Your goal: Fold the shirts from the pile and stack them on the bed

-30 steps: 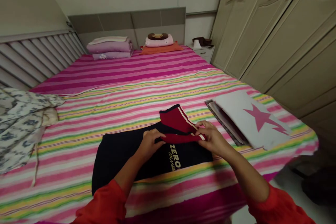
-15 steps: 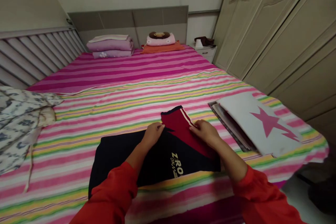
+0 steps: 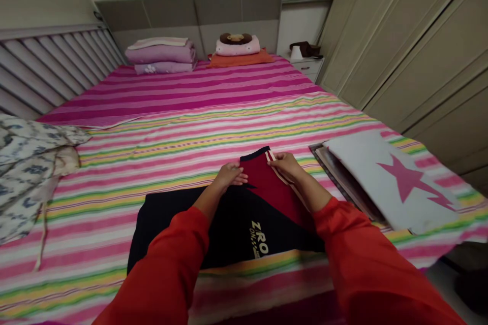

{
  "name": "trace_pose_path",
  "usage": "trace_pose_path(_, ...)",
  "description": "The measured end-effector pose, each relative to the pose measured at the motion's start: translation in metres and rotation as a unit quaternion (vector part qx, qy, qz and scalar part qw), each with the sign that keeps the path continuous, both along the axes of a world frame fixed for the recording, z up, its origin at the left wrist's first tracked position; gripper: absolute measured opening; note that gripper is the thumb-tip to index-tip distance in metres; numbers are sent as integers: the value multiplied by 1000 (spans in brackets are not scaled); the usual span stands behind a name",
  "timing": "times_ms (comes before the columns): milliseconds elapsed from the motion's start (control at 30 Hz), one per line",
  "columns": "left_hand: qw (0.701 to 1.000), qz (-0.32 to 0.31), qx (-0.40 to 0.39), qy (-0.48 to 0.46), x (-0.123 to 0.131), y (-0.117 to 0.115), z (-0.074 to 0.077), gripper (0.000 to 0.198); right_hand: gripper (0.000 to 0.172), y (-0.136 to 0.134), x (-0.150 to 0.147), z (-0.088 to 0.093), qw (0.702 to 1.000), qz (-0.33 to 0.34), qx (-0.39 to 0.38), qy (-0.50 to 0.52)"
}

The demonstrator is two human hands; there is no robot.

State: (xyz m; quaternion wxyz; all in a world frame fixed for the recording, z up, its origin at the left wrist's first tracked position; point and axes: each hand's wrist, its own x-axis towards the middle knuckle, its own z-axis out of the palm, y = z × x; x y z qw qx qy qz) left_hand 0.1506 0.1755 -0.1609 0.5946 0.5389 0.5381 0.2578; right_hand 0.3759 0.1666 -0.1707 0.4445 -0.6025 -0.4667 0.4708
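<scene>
A dark navy shirt (image 3: pixel 224 233) with a red sleeve part (image 3: pixel 263 172), white stripes and pale lettering lies folded on the striped bed sheet, near the bed's front edge. My left hand (image 3: pixel 231 175) pinches the left edge of the red part, the other fingers spread a little. On the right side of the same red part, by the white stripes and the navy cuff, my right hand (image 3: pixel 285 165) is closed on the cloth. The shirt's body stretches to the left under my left forearm.
Right of the shirt lies a folded white cloth with a pink star (image 3: pixel 404 177). Patterned fabric (image 3: pixel 34 167) rests at the left. Folded lilac bedding (image 3: pixel 162 56) and a pink pillow (image 3: pixel 237 46) sit by the headboard (image 3: pixel 168 20). Wardrobes (image 3: pixel 404 51) stand at right.
My right hand has moved up along the white stripes toward the cuff. My left hand has shifted slightly up, its fingers more spread. The view has tilted down a little.
</scene>
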Motion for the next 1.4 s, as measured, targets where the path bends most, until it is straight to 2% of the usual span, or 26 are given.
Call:
trace_pose_path(133, 997, -44, 54, -25, -11, -18, 4, 21, 27, -27, 16, 8, 998, 40, 18, 37)
trace_pose_path(233, 982, -111, 154, -2, -23, -35, -1, 23, 17, -45, 28, 4, 994, 64, 91, -11)
trace_pose_path(300, 971, -124, 205, 21, -30, -45, -8, 27, 7, -55, 33, -2, 986, 77, 134, -55)
trace_pose_path(333, 971, -108, 213, 31, -32, -50, -11, 29, 3, -60, 34, -5, 983, 82, 147, -71)
trace_pose_path(433, 976, -29, 196, 89, -36, -57, -19, 42, 14, -69, 33, -15, 978, 78, 162, -105)
trace_pose_path(500, 973, 7, 168, 158, -34, -59, -18, 50, 21, -73, 34, -18, 977, 71, 161, -117)
trace_pose_path(567, 970, 8, 137, 199, -30, -59, -12, 53, 27, -73, 35, -17, 975, 88, 159, -130)
trace_pose_path(633, 975, -33, 116, 184, -22, -58, -6, 48, 31, -72, 38, -12, 972, 111, 154, -140)
trace_pose_path(700, 980, -92, 117, 131, -15, -59, 0, 38, 32, -71, 40, -5, 972, 119, 144, -144)
trace_pose_path(833, 973, -154, 170, 17, -8, -71, 5, 22, 32, -72, 42, 7, 974, 145, 117, -130)
trace_pose_path(933, 961, -192, 197, 11, -12, -85, 7, 12, 32, -72, 41, 10, 975, 173, 84, -115)
trace_pose_path(1000, 948, -230, 216, 48, -16, -93, 10, 11, 28, -71, 42, 9, 977, 176, 64, -106)
trace_pose_path(1100, 907, -297, 283, 97, -20, -102, 13, 24, 25, -69, 43, 10, 978, 179, 56, -88)
trace_pose_path(1233, 860, -342, 358, 126, -21, -115, 12, 29, 21, -79, 40, 15, 976, 177, 91, -91)
trace_pose_path(1300, 857, -337, 362, 143, -21, -120, 12, 30, 36, -91, 37, 16, 980, 151, 106, -70)
trace_pose_path(1400, 870, -310, 349, 161, -22, -125, 12, 35, 63, -112, 35, 13, 988, 134, 75, 7)
